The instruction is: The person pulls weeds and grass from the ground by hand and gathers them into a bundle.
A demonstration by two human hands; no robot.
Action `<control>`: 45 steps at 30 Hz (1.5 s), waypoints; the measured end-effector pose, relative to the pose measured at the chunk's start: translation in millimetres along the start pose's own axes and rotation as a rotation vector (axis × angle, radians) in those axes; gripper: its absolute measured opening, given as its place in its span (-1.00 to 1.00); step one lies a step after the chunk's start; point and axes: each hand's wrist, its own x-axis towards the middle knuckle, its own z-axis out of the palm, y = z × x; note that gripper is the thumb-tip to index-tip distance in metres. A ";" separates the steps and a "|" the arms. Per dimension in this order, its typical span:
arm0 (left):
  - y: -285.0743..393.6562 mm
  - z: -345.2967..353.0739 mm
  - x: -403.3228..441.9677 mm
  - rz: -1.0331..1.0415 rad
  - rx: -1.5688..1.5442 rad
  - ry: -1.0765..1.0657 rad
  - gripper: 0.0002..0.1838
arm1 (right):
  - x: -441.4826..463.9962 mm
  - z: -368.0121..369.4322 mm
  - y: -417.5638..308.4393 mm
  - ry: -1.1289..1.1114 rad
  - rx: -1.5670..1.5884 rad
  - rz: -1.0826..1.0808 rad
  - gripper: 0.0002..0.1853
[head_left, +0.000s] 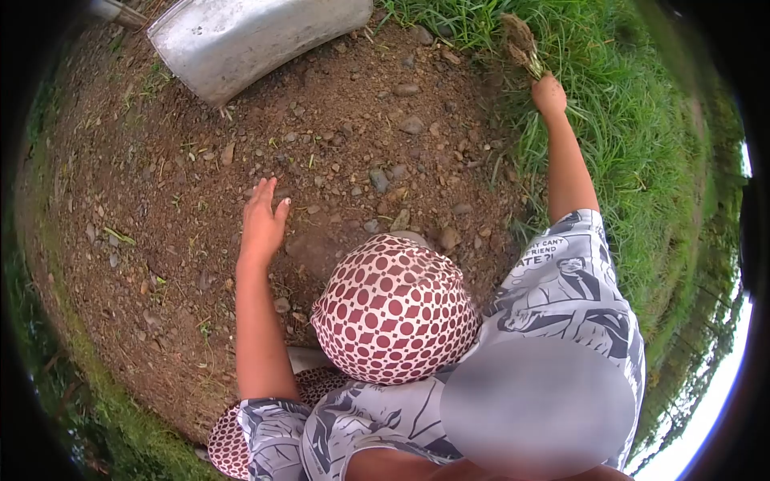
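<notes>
My right hand (549, 94) reaches out to the upper right and is closed around the stems of an uprooted clump of grass (523, 46). Brown soil clings to the roots, which point away from me. Tall green grass lies under and around that hand. My left hand (263, 220) is open above the stony soil, its fingers stretched forward and the thumb apart, with nothing held. Whether it touches the ground I cannot tell.
A grey metal trough-like container (257, 40) lies at the upper left. Brown soil (337, 168) with scattered stones (378, 179) spreads before me, bordered on the right by dense grass (634, 152). My knee, in patterned cloth (397, 309), is bent between my arms.
</notes>
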 end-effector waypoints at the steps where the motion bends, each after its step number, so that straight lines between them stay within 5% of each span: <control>1: -5.7 3.5 0.5 -0.005 -0.024 -0.005 -0.51 | 0.3 -6.2 -3.1 0.101 0.056 0.046 -0.61; 4: -7.9 9.6 3.0 0.020 -0.025 -0.008 -0.51 | -5.9 17.4 -9.6 -0.013 0.046 0.106 -0.61; 6: -0.8 17.1 7.8 0.043 -0.085 0.002 -0.50 | -15.3 47.0 -20.4 -0.492 -0.173 -0.075 -0.61; 8: 17.8 23.1 10.6 0.018 -0.186 -0.040 -0.49 | -56.9 38.9 -64.7 -0.549 -0.178 -0.147 -0.62; 12: 36.6 53.1 17.8 -0.104 -0.598 -0.237 -0.38 | -119.4 36.5 -138.2 -0.387 0.248 -0.061 -0.45; 15: 60.9 61.0 20.9 -0.236 -0.916 -0.291 -0.26 | -184.6 18.6 -210.7 -0.430 0.603 -0.286 -0.44; 18: 55.3 56.4 37.4 -0.382 -1.337 -0.092 -0.20 | -244.3 12.0 -269.2 -0.616 0.910 -0.584 -0.44; 20: 48.8 43.1 41.8 -0.527 -1.410 0.103 -0.44 | -271.0 7.2 -293.6 -0.879 0.953 -0.813 -0.39; 22: 19.0 34.1 38.1 -0.525 -1.600 0.146 -0.69 | -288.7 24.3 -295.9 -0.626 1.171 -1.078 -0.34; 23: 7.1 32.0 38.3 -0.575 -1.597 0.236 -0.76 | -273.2 7.0 -285.1 -0.800 1.169 -1.133 -0.35; 25: -8.6 24.6 33.0 -0.645 -1.571 0.367 -0.83 | -244.9 -21.0 -253.1 -0.777 1.114 -0.879 -0.52; 27: -25.9 20.0 29.7 -0.673 -1.420 0.411 -0.83 | -200.0 10.2 -210.3 -0.247 0.866 -0.680 -0.61; 29: -31.6 7.9 25.7 -0.770 -1.277 0.363 -0.84 | -151.3 31.9 -153.4 -0.004 0.557 -0.273 -0.66; 34: -33.2 8.2 28.9 -0.757 -1.035 0.340 -0.81 | -74.5 67.0 -38.5 -0.178 -0.026 0.243 -0.46; 36: -37.5 9.8 33.2 -0.726 -1.005 0.314 -0.78 | -63.5 75.8 -18.7 -0.406 -0.072 0.203 -0.49; 45: -38.9 11.7 40.1 -0.665 -0.911 0.265 -0.71 | -74.4 70.5 -13.8 -0.345 0.244 -0.125 -0.63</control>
